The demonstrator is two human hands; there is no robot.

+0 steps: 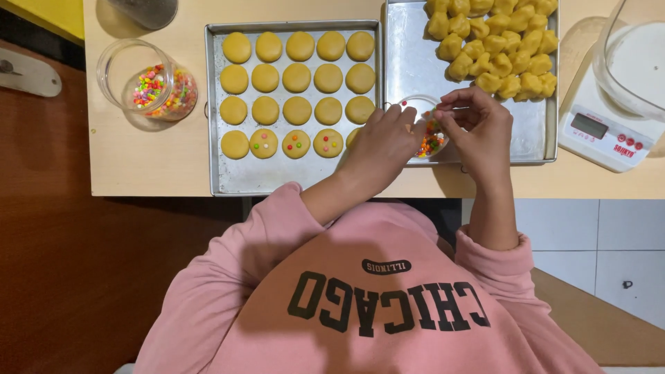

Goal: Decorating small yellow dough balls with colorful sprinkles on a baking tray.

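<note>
My left hand (379,147) holds a small clear bowl of coloured sprinkles (430,142) over the seam between two metal trays. My right hand (479,128) hovers above the bowl's right rim, thumb and fingers pinched together on a few sprinkles. The left tray (277,179) carries rows of flat round yellow dough discs (297,77). Three discs in the near row (296,143) have coloured sprinkles on top. My left hand hides most of the disc at that row's right end.
The right tray (409,62) holds a heap of yellow dough lumps (495,45) at its far end. A glass jar of sprinkles (149,86) lies at the left. A white kitchen scale (601,131) with a clear bowl (634,62) stands at the right. A dark cup (145,10) stands at the far edge.
</note>
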